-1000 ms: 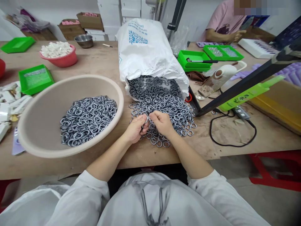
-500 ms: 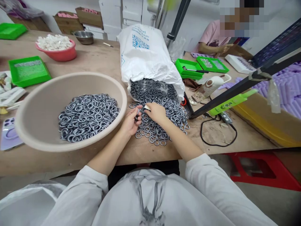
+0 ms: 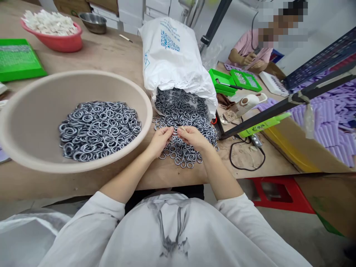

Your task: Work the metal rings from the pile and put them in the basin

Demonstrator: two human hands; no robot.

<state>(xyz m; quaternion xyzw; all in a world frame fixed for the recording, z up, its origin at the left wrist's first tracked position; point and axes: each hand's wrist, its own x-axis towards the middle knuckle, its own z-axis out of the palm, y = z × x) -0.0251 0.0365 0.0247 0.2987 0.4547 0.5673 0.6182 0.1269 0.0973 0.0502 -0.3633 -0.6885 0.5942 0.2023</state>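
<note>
Both hands are over a pile of dark grey rings [image 3: 182, 160] on the table, spilling from the mouth of a white woven sack [image 3: 178, 70]. My left hand [image 3: 162, 141] is closed, its fingertips pressed together at the pile's left part; what it holds is hidden. A short gap away, my right hand [image 3: 193, 138] is pinched closed, with a small pale strip at its fingertips that I cannot identify. Left of my hands stands a large beige basin [image 3: 33, 100] with many similar rings [image 3: 100, 129] heaped inside.
A dark metal post [image 3: 278, 107] slants across the right side, near a bottle [image 3: 246, 105] and a black cable [image 3: 247, 169]. Green trays [image 3: 19, 61] and a red bowl [image 3: 58, 42] stand at the back left. Another person [image 3: 250, 52] sits at the far right.
My left hand has turned so that the dark rings seen in its fingers are hidden. My right hand has drawn slightly right and down. The view has shifted.
</note>
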